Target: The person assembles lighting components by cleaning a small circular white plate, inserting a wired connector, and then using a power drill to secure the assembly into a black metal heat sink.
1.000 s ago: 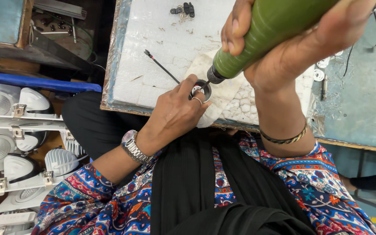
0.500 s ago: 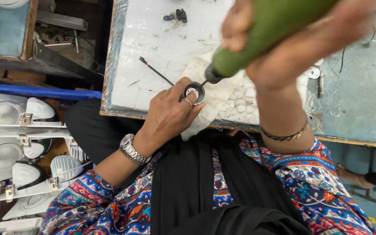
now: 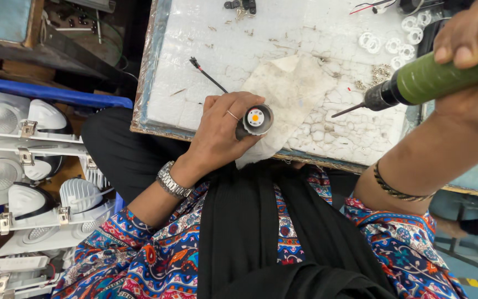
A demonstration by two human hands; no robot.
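- We sit at the desk [image 3: 183, 66], whose white, cracked top fills the upper middle of the view; a worn cloth [image 3: 291, 94] lies on it by the near edge.
- To our left, well apart from the desk, a stack of white lamp housings [image 3: 34, 166] rests low down.
- Our right hand [image 3: 471, 61] grips the green electric screwdriver [image 3: 443, 75], fingers [image 3: 460, 41] wrapped tight round its barrel. Its long axis runs almost level across the view, and its bit [image 3: 349, 109] points left and slightly down, toward the lamp part.
- Our left hand [image 3: 222, 130] holds the small round lamp part [image 3: 256, 119] at the near edge of the desk, over the cloth, fingers [image 3: 233, 108] curled closed round its dark body.
- The lamp part faces up at us: we see its pale disc with an orange dot in the middle, so its long axis runs away from the camera, down into the hand.
- The bit tip stands apart from the lamp part, up and to the right of it; the left hand is the one on the part, the right is clear of it.
- A thin black wire [image 3: 208, 75] lies on the desk just beyond the left hand.
- Small white rings [image 3: 394, 41] sit at the far right of the desk.
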